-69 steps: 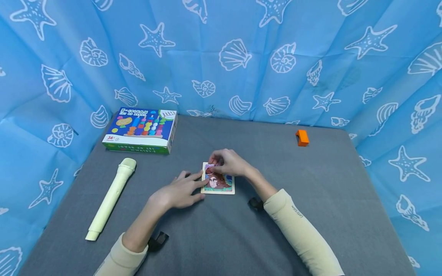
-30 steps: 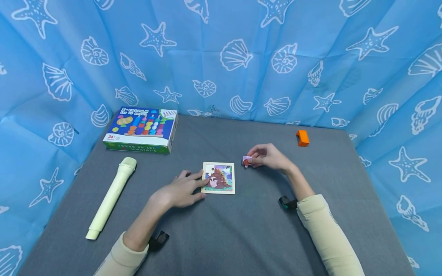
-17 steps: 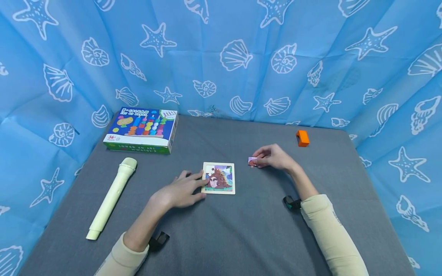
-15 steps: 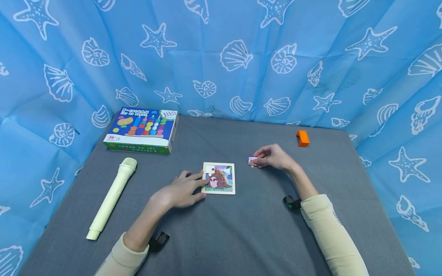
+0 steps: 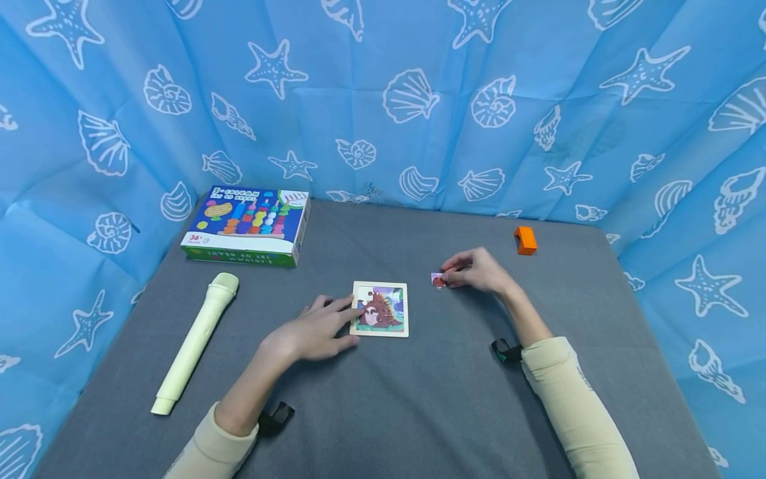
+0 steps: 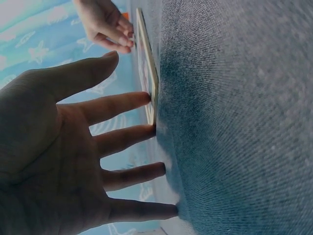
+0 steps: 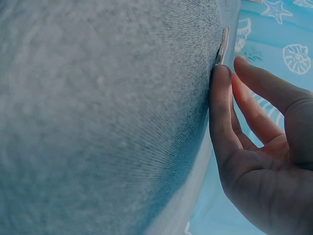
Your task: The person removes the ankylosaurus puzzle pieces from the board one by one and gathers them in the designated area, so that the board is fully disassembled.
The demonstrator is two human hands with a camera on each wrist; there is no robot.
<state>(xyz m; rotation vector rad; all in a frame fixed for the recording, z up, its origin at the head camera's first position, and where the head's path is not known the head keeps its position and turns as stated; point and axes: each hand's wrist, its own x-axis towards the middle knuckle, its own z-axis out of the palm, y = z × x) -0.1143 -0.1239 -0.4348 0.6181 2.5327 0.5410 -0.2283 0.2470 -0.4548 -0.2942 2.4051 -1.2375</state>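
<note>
Puzzle board (image 5: 383,334) lay flat on grey cloth (image 5: 383,412), its left edge under two fingertips of my left hand (image 5: 314,331), whose fingers were spread and nearly straight, gripping nothing. Right of it, my right hand (image 5: 481,271) was loosely bent, touching a lilac-and-red piece (image 5: 437,280); whether I pinched it, I couldn't tell. Left of my left hand lay a pale microphone (image 5: 194,346); beyond the hands were a box (image 5: 245,226), an orange block (image 5: 526,241) and a blue curtain (image 5: 383,159).
</note>
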